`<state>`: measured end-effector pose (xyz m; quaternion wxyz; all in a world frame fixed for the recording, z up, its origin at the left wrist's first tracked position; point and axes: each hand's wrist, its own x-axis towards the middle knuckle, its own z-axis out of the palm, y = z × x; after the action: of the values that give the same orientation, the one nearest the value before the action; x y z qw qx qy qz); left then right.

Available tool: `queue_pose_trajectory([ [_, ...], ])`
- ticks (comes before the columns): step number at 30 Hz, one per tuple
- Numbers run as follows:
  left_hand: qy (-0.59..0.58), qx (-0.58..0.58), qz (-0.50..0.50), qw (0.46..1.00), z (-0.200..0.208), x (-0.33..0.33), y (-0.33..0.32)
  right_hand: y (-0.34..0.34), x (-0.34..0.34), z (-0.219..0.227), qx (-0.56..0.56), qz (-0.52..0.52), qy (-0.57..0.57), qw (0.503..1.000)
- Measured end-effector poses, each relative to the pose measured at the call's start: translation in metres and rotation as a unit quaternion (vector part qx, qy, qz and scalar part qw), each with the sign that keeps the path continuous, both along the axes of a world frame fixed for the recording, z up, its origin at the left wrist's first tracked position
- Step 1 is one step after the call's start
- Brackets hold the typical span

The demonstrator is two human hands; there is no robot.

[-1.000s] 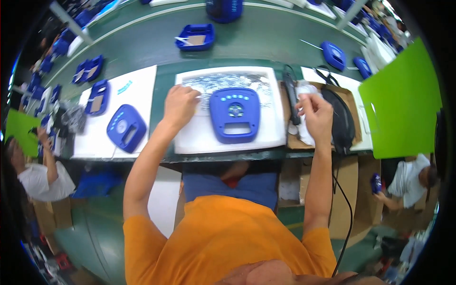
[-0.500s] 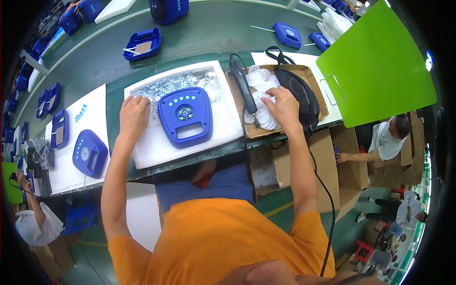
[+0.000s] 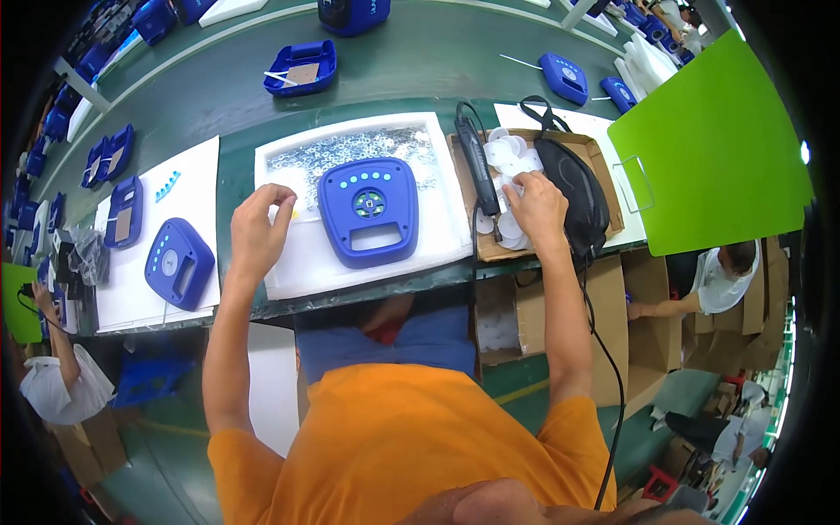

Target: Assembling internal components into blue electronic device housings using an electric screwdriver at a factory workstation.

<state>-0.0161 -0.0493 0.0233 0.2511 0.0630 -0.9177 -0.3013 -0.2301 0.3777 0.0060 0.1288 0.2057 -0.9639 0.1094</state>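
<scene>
A blue plastic panel [image 3: 390, 248] with a handle slot, a row of light dots and a round opening showing a green circuit piece lies on a white foam tray [image 3: 293, 267]. Small shiny metal parts [image 3: 306, 157] are spread behind it. Just left of the panel, my left hand [image 3: 260, 229] is raised with thumb and fingers pinched together; whatever they hold is too small to make out. On the right, my right hand [image 3: 541, 210] reaches into a shallow cardboard box [image 3: 615, 197], its thumb and fingertips closing on the white plastic discs [image 3: 507, 157].
A black corded tool [image 3: 477, 166] and a black pouch [image 3: 573, 184] lie in the box. Another blue panel [image 3: 179, 264] sits on a white sheet at left. A green board [image 3: 709, 149] stands at right. Beyond runs a green conveyor [image 3: 420, 66]; co-workers are at both sides.
My view has shifted, moving the scene rightward. My left hand has lifted and turned, its thumb now showing against the fingers. My right hand's thumb and fingers have drawn closer together over the discs.
</scene>
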Motion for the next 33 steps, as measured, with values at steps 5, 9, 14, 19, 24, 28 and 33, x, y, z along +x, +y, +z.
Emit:
queue_pose_trajectory([
  [5, 0.01, 0.013, 0.009, 1.0, 0.009, 0.017, 0.007, 0.004, 0.001, 0.01, 0.075, 0.006, 0.04, 0.996],
  [9, 0.021, 0.035, 0.021, 0.999, 0.012, 0.027, 0.017, -0.02, 0.021, 0.04, -0.049, 0.033, 0.12, 0.991],
  [14, 0.053, 0.063, -0.004, 0.997, 0.001, 0.012, 0.04, -0.093, 0.047, 0.046, -0.266, 0.171, -0.172, 0.933],
  [19, 0.07, 0.07, -0.009, 0.995, -0.012, 0.007, 0.052, -0.153, 0.068, 0.03, -0.262, 0.254, -0.183, 0.913],
  [24, 0.075, 0.082, 0.002, 0.994, -0.021, 0.009, 0.054, -0.169, 0.067, 0.014, -0.21, 0.242, -0.112, 0.941],
  [28, 0.079, 0.093, 0.002, 0.992, -0.025, 0.006, 0.055, -0.17, 0.066, 0.014, -0.221, 0.254, -0.115, 0.935],
  [33, 0.081, 0.102, 0.012, 0.991, -0.027, 0.002, 0.058, -0.176, 0.072, 0.014, -0.219, 0.241, -0.118, 0.938],
])
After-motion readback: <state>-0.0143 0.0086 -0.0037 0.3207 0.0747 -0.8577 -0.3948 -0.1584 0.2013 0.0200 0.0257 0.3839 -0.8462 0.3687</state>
